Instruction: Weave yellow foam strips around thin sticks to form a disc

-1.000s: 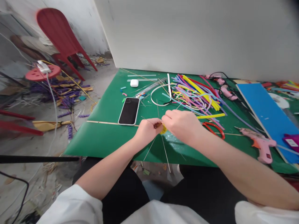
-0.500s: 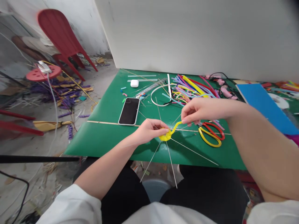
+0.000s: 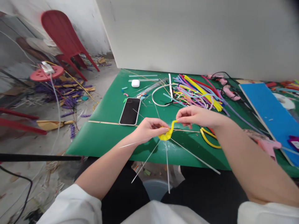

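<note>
Between the thumb and fingers of my left hand (image 3: pixel 149 128) is a small yellow woven disc (image 3: pixel 165 137). Thin pale spokes (image 3: pixel 195 156) radiate from it, several reaching down past the table's front edge. A yellow fuzzy strip, seemingly a pipe cleaner (image 3: pixel 172 126), rises from the disc's right side, and my right hand (image 3: pixel 195 116) pinches its upper end. Both hands hover over the green table. Scissors (image 3: pixel 207 140) with yellow and red handles lie just right of the disc, partly hidden by my right forearm.
A phone (image 3: pixel 130 111) and a white earphone case (image 3: pixel 135 83) lie left. Behind my right hand spreads a pile of coloured pipe cleaners (image 3: pixel 198 90). Pink glue guns (image 3: pixel 268 144), a blue board (image 3: pixel 268 105) and a tape roll (image 3: pixel 283 101) are right. A white panel (image 3: pixel 198 37) stands behind.
My right hand has moved left and closer to the disc, bending the yellow strip more upright. The spokes have turned a little. My left hand keeps its hold.
</note>
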Motion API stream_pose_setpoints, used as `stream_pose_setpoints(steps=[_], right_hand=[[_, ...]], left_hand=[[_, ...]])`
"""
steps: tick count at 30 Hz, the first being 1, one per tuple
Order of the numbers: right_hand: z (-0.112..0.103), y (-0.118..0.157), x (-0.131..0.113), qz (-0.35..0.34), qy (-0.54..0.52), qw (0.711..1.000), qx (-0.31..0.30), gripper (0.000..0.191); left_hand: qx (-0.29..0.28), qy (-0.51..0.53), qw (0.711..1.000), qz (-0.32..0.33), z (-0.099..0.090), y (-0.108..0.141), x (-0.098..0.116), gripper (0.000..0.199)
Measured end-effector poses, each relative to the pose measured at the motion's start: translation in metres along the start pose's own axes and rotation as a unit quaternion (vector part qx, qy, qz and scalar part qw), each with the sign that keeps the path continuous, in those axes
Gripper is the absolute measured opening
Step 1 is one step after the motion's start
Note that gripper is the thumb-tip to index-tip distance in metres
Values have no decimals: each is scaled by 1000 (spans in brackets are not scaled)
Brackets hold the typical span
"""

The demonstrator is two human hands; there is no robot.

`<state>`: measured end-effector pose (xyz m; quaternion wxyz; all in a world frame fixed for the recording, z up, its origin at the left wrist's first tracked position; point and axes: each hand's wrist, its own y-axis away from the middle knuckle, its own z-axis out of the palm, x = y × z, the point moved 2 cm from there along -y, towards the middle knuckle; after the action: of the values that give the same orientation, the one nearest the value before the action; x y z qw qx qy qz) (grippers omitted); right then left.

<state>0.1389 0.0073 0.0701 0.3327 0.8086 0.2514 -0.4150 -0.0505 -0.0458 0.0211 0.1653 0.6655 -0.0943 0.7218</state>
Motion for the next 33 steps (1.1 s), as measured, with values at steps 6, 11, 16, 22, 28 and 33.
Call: stream_pose_setpoints(steps=[6, 11, 16, 22, 28, 33], right_hand=[[38, 0, 29, -7, -75, 993, 88, 23], [56, -6, 39, -26, -139, 980, 136, 23], [53, -1, 29, -111, -120, 955, 248, 28], [55, 3, 24, -155, -128, 917, 344, 14], [57, -4, 31, -152, -161, 923, 315, 15], [58, -8, 35, -110, -144, 946, 270, 17]], left_hand=[[107, 40, 992, 51, -9, -1, 2, 19], [124, 9, 991, 54, -8, -4, 0, 18], [125, -45, 990, 43, -6, -6, -5, 24], [76, -59, 995, -7, 2, -7, -8, 27], [48, -20, 999, -15, 6, -8, -11, 21], [82, 14, 996, 11, 4, -8, -10, 20]])
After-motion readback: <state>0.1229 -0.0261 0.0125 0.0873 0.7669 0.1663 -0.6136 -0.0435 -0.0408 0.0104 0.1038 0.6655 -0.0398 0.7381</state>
